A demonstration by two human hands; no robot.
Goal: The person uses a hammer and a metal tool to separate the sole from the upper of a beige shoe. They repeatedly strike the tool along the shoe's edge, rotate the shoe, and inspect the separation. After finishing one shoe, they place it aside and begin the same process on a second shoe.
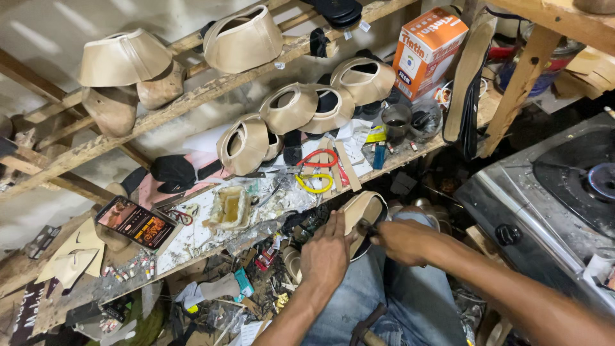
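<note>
The person sits at a low workbench (192,240) with a beige shoe upper (362,211) propped over the lap, just above the denim-clad knees. The left hand (325,253) wraps the near side of the upper, fingers closed on it, which steadies the piece and turns its edge toward the other hand. The right hand (403,240) is closed on a small dark tool (366,228) whose tip meets the upper's rim; the tool's kind cannot be told. Holding the work in the lap keeps it clear of the bench, which is crowded: a glue-stained tray (227,208), a phone (134,222) with its screen lit, red and yellow scissors (316,170) and scraps. More beige uppers (291,107) sit on the slatted rack (96,144) behind, and an orange carton (428,48) stands at its end. A metal stove (551,198) hems in the right elbow.
</note>
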